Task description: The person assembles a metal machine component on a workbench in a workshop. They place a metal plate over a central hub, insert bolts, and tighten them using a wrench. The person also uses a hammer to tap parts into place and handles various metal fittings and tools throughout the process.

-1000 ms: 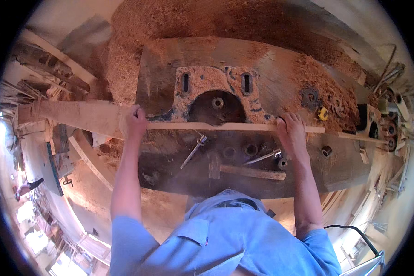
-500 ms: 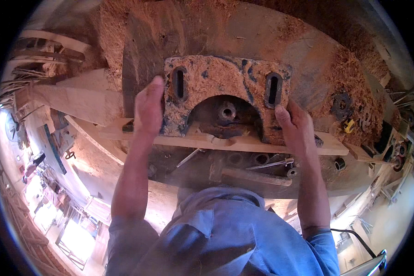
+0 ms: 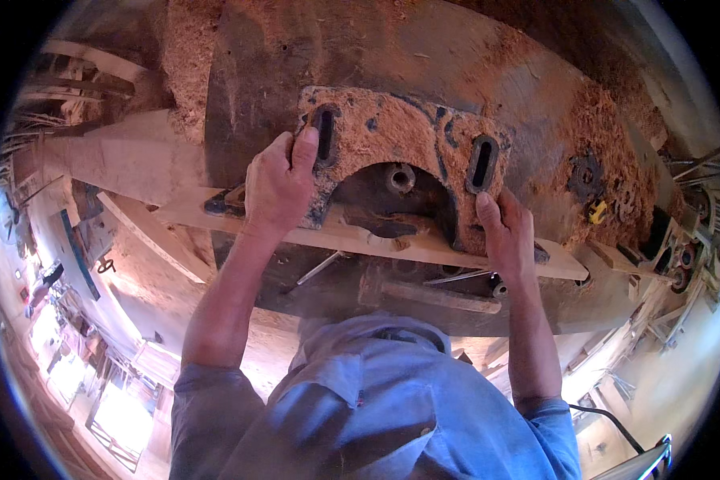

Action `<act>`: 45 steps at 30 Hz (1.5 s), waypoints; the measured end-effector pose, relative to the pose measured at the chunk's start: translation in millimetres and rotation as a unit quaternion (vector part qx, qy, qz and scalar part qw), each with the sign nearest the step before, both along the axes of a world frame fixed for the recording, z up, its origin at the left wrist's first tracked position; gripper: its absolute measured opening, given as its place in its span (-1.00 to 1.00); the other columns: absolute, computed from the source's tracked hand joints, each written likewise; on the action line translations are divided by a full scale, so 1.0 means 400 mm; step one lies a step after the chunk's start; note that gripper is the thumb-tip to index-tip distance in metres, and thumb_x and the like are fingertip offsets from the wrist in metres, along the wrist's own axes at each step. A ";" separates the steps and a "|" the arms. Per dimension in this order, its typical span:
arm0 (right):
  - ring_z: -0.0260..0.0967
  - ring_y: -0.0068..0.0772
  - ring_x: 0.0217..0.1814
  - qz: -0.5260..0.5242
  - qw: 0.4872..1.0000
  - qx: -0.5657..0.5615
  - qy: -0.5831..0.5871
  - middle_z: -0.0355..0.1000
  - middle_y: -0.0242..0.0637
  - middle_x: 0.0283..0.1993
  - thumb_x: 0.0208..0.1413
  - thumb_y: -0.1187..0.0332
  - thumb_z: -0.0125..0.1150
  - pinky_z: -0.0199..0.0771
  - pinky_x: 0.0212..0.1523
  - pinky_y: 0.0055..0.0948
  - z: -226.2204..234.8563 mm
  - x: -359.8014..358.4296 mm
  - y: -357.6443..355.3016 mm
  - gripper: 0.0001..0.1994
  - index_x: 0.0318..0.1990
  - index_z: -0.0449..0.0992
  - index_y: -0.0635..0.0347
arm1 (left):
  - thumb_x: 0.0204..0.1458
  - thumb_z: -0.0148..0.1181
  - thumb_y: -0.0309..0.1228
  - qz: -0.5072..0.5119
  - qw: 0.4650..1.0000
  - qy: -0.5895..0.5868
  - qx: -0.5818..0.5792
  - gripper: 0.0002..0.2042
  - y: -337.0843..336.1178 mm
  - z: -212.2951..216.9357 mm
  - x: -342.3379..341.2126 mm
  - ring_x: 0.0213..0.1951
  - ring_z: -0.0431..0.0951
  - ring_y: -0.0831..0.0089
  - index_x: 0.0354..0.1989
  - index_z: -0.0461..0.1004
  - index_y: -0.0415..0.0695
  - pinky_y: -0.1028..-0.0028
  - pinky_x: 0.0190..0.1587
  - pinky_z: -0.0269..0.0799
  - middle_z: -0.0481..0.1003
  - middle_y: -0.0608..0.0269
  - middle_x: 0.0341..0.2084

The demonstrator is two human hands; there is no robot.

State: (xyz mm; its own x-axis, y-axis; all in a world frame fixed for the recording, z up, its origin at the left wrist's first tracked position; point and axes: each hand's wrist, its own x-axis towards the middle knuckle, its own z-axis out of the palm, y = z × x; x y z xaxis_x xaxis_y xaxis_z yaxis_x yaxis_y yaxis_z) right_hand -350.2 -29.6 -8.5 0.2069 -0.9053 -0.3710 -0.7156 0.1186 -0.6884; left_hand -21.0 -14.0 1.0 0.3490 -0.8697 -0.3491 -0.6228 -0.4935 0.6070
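Note:
A slotted metal guard (image 3: 384,128) with an arched opening lies caked in sawdust on a dark machine table. A round spindle with a hollow centre (image 3: 401,178) shows inside the arch. My left hand (image 3: 280,184) is closed round the guard's left side, its thumb on top beside the left slot. At the other side my right hand (image 3: 508,234) grips the edge, thumb below the right slot; its other fingers are partly hidden. Along the guard's near side runs a pale wooden board (image 3: 348,240) with a notch at its middle. The board slants slightly, its right end nearer me.
Sawdust is heaped on the dark table (image 3: 252,104), thickest at the right. A thin metal rod (image 3: 320,268) and a wood strip (image 3: 444,298) lie near its front edge. A yellow object (image 3: 598,211) sits at the right. Planks (image 3: 156,240) rest at the left.
My left hand has moved onto the guard, its thumb now over the top. The guard and board have turned a little, the right end coming toward me. My right hand keeps its hold.

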 end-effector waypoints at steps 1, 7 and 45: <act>0.50 0.32 -0.20 -0.005 1.000 0.005 -0.003 0.54 0.19 -0.27 0.25 0.08 0.13 0.44 -0.18 0.07 -0.003 0.002 0.000 -0.63 -0.14 0.54 0.28 | 0.33 -0.04 0.07 0.001 1.000 0.000 0.006 -0.44 -0.003 0.003 0.002 -0.32 0.53 -0.28 -0.42 0.42 -0.28 0.01 -0.27 0.37 0.47 -0.23 -0.53; 0.55 0.20 -0.17 -0.084 0.992 0.097 -0.009 0.56 0.17 -0.22 0.25 0.05 0.14 0.46 -0.11 -0.03 0.014 0.004 -0.018 -0.58 -0.12 0.54 0.33 | 0.29 0.06 0.04 0.016 0.999 0.026 -0.027 -0.46 -0.005 -0.005 0.005 -0.47 0.47 -0.14 -0.46 0.37 -0.28 0.09 -0.36 0.34 0.42 -0.16 -0.59; 0.34 -0.56 -0.36 -0.115 0.991 0.025 0.058 0.50 -0.26 -0.41 0.14 0.30 0.29 0.39 -0.30 -0.43 0.353 0.155 0.237 -0.75 -0.19 0.57 0.35 | 0.13 0.26 -0.01 -0.089 0.987 0.093 -0.100 -0.49 0.128 0.100 0.133 -0.53 0.45 0.14 -0.51 0.42 -0.30 0.16 -0.42 0.35 0.42 -0.11 -0.63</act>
State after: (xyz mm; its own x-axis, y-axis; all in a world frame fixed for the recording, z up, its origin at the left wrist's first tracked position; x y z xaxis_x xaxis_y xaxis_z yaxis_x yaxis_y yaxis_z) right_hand -288.0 65.4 132.8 -0.0498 -0.9036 -0.4255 -0.7389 0.3200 -0.5930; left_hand 32.3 37.2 41.1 0.1301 -0.9693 -0.2088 -0.5571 -0.2457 0.7933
